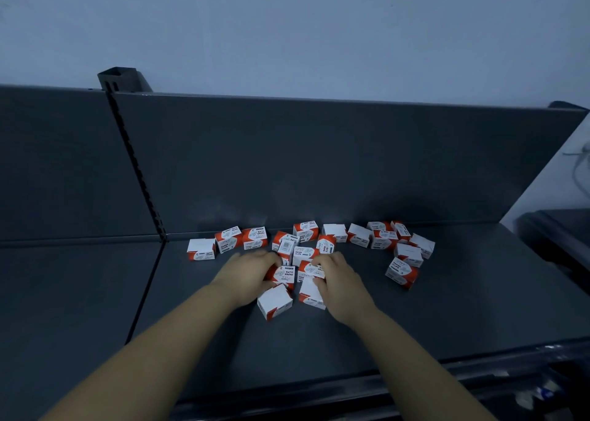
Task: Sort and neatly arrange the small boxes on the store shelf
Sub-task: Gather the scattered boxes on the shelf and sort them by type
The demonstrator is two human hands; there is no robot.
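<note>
- Both hands, left hand (252, 269) and right hand (335, 274), curl their fingers onto paper-clip boxes (284, 275) at the fingertips.
- Beyond the fingers, boxes lie scattered on the shelf (415, 325); sorting looks barely begun.

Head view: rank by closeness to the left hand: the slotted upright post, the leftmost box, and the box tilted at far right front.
1. leftmost box, just left of the left hand
2. tilted box, far right front
3. slotted upright post, back left

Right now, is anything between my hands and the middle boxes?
No. The left hand and right hand are already on the middle boxes. More boxes crowd the shelf just behind them.
</note>
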